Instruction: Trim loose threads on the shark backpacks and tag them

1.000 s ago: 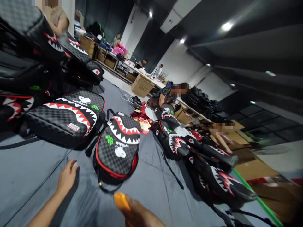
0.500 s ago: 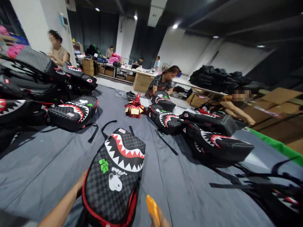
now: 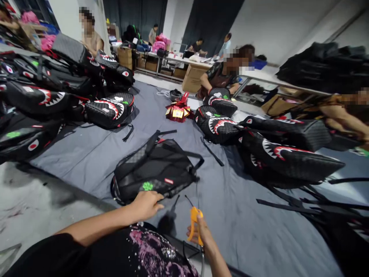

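Observation:
A black checkered backpack [image 3: 155,169] lies on the grey cloth in front of me, its straps and back panel facing up. My left hand [image 3: 145,207] is at its near edge, fingers closed on the rim beside a green print. In my right hand [image 3: 201,231] is an orange-handled tool [image 3: 195,225] with a thin dark rod pointing up and away. The rod's tip stands apart from the backpack, to the right of its near corner. A cord seems to hang below the right hand.
Shark-mouth backpacks are piled at left [image 3: 37,96] and right [image 3: 288,161], with loose straps trailing. A bunch of red and yellow tags [image 3: 178,111] lies on the grey cloth [image 3: 230,215]. Co-workers [image 3: 221,77] stand around the table's far side.
The backpack has gone from standing with its shark-mouth front showing to lying with its straps up. My left hand now shows at its near edge. The view has tilted down and left.

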